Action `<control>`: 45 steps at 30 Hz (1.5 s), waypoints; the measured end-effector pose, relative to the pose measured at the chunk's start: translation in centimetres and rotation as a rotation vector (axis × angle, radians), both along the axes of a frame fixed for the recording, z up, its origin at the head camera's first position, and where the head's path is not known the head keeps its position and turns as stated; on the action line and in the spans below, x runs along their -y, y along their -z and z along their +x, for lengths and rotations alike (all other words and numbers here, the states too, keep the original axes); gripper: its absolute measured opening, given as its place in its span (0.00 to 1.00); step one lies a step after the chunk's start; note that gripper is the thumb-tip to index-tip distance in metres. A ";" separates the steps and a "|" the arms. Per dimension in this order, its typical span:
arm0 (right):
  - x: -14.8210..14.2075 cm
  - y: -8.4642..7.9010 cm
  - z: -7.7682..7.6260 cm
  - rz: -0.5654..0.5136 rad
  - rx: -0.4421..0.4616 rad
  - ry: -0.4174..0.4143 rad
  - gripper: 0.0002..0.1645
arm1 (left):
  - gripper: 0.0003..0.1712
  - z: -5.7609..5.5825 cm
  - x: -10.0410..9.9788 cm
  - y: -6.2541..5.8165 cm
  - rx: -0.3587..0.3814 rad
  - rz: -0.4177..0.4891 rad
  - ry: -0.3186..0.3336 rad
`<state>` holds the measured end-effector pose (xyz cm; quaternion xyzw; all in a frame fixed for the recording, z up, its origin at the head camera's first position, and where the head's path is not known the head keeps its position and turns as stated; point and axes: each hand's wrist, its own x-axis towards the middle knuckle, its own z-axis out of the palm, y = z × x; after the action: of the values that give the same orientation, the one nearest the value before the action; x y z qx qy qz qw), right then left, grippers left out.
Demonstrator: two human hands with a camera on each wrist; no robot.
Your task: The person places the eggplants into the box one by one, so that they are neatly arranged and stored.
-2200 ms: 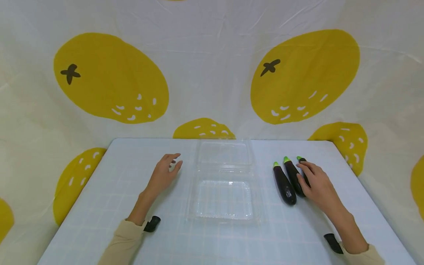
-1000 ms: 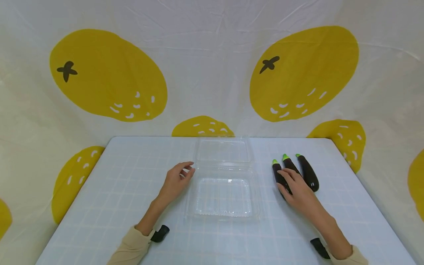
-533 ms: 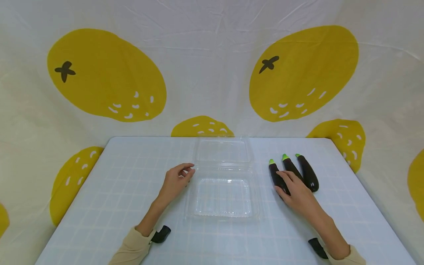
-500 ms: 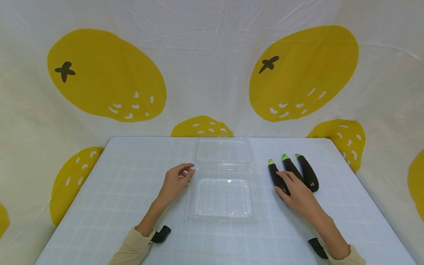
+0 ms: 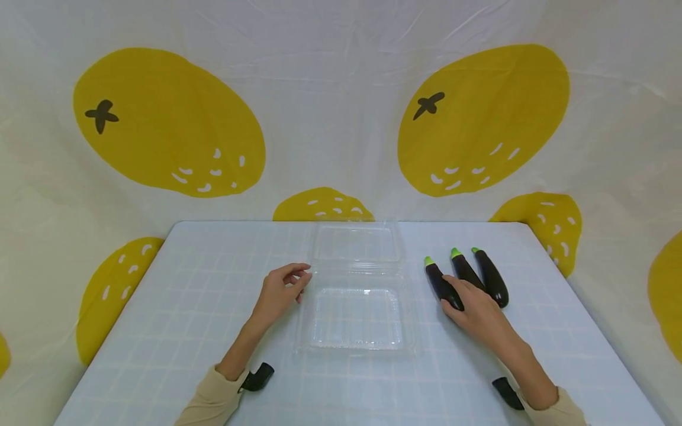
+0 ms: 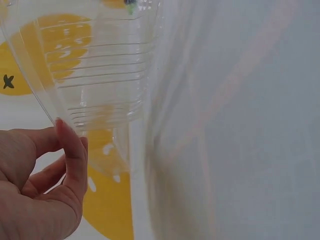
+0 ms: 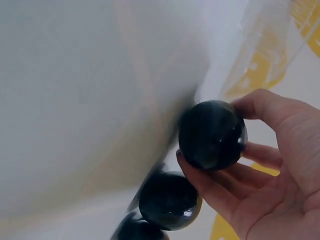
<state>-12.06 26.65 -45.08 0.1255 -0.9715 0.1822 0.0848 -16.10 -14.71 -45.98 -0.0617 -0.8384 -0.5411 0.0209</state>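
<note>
My right hand (image 5: 476, 313) grips the leftmost of three glossy dark eggplants with green tops. Thumb and fingers lie on opposite sides of this eggplant (image 5: 441, 284) near its rounded end, which faces the right wrist view. Close on its right lie the middle eggplant (image 5: 465, 269) and the right eggplant (image 5: 491, 278). A clear plastic clamshell container (image 5: 354, 343) stands with its lid (image 5: 357, 242) folded back, nothing inside. At the container's left edge, near the hinge, my left hand (image 5: 278, 294) pinches the rim with thumb and bent finger in the left wrist view.
A pale checked cloth covers the table (image 5: 186, 307). Behind it hangs a white curtain (image 5: 330, 118) with large yellow fruit prints, reaching round both sides. A black wrist mount (image 5: 258, 377) sits under each beige sleeve (image 5: 210, 402).
My right hand has gone from the right eggplant to the leftmost one, whose green end has swung left. My left hand has moved right to the container's edge and stays there.
</note>
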 end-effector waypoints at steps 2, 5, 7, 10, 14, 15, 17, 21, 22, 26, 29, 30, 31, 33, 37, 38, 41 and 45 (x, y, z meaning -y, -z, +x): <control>0.0 -0.1 -0.1 -0.004 -0.005 -0.007 0.30 | 0.17 0.0 0.0 0.0 0.006 0.004 0.002; 0.0 -0.3 -0.3 -0.016 -0.025 -0.027 0.30 | 0.17 0.0 0.1 0.0 0.017 0.011 0.002; 0.0 -0.5 -0.5 -0.027 -0.033 -0.040 0.30 | 0.17 0.0 0.1 0.0 0.025 0.016 -0.001; 0.1 -1.0 -0.7 -0.039 -0.023 -0.040 0.31 | 0.17 0.0 0.2 -0.1 0.029 0.020 -0.002; 0.3 -1.6 -0.8 -0.051 -0.007 -0.045 0.31 | 0.18 0.1 0.2 -0.2 0.038 0.020 -0.001; 0.3 -1.8 -0.8 -0.053 -0.006 -0.051 0.31 | 0.17 0.1 0.2 -0.2 0.044 0.021 -0.002; 0.5 -2.2 -0.9 -0.058 -0.012 -0.063 0.32 | 0.17 0.2 0.2 -0.2 0.048 0.023 -0.002; 0.8 -2.8 -1.0 -0.068 -0.028 -0.087 0.32 | 0.18 0.2 0.2 -0.1 0.055 0.029 0.002; 0.8 -3.0 -1.0 -0.071 -0.029 -0.092 0.32 | 0.18 0.2 0.2 -0.1 0.055 0.032 0.003; 1.1 -3.4 -1.1 -0.080 -0.017 -0.105 0.32 | 0.18 0.0 0.3 0.0 0.049 0.039 0.005; 1.5 -3.8 -1.1 -0.094 -0.006 -0.101 0.33 | 0.18 0.0 0.3 0.0 0.051 0.040 0.009; 1.6 -3.9 -1.1 -0.099 -0.003 -0.100 0.33 | 0.18 0.0 0.3 0.0 0.053 0.041 0.009; 1.8 -4.0 -1.0 -0.108 0.000 -0.101 0.33 | 0.18 -0.1 0.2 0.0 0.056 0.039 0.009; 2.1 -4.2 -1.0 -0.127 -0.001 -0.109 0.33 | 0.18 0.0 0.2 -0.1 0.063 0.041 0.007; 2.7 -4.4 -0.9 -0.157 -0.004 -0.137 0.33 | 0.18 0.0 0.2 -0.1 0.067 0.053 0.007; 2.8 -4.4 -0.9 -0.164 -0.003 -0.144 0.33 | 0.18 0.0 0.2 -0.1 0.065 0.057 0.007; 3.2 -4.6 -1.0 -0.186 0.007 -0.169 0.32 | 0.18 0.0 0.1 0.0 0.065 0.060 0.009; 3.6 -4.9 -1.0 -0.211 0.034 -0.197 0.33 | 0.18 0.1 0.1 0.0 0.072 0.057 0.004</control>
<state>-13.10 23.00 -40.20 0.2077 -0.9312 0.2927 0.0629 -16.04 -14.82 -45.97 -0.0432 -0.8228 -0.5667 -0.0084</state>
